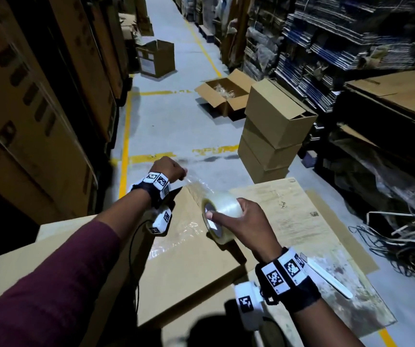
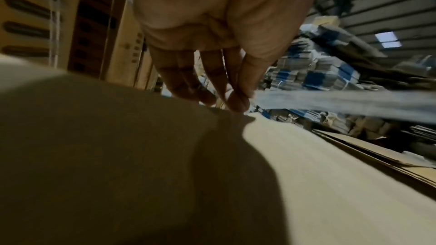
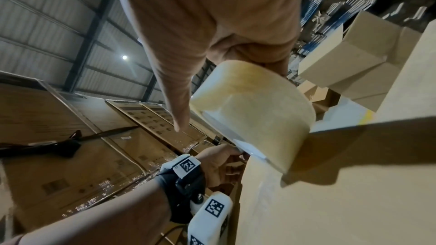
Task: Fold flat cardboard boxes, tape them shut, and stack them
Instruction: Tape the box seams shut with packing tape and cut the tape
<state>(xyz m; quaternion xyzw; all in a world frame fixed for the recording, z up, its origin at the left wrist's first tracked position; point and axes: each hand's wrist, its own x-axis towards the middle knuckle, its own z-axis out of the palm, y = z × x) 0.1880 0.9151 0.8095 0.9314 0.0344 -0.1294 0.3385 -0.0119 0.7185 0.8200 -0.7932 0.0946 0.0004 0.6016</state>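
**Clear tape pulled across a cardboard box**

Head view: Brown cardboard box (image 1: pixel 188 259) lies in front of the person, on top of more flat cardboard. The right hand (image 1: pixel 249 226) grips a roll of clear tape (image 1: pixel 222 216) just above the box, with the thumb over the hole in the roll. The left hand (image 1: pixel 170 169) is past the far corner of the box and pinches the loose end of the tape strip (image 1: pixel 196 189). The strip runs from that hand back to the roll. Some shiny tape is on the box top already. On the gray floor (image 1: pixel 166 121) stands a stack of boxes (image 1: pixel 274 131), three high, to the right. An open box (image 1: pixel 224 96) sits behind it. A white stick-like tool (image 1: pixel 329 276) lies on the flat cardboard by the right wrist.

Left wrist view: The left hand (image 2: pixel 212 47) holds the end of the tape strip (image 2: pixel 342 103) between thumb and finger, right at the edge of the box (image 2: pixel 318 183). The strip goes off to the right.

Right wrist view: The right hand (image 3: pixel 212 34) is curled around the roll of clear tape (image 3: pixel 257 116). The roll touches the box (image 3: pixel 342 202). The left hand (image 3: pixel 217 163) is lower down, at the box edge.
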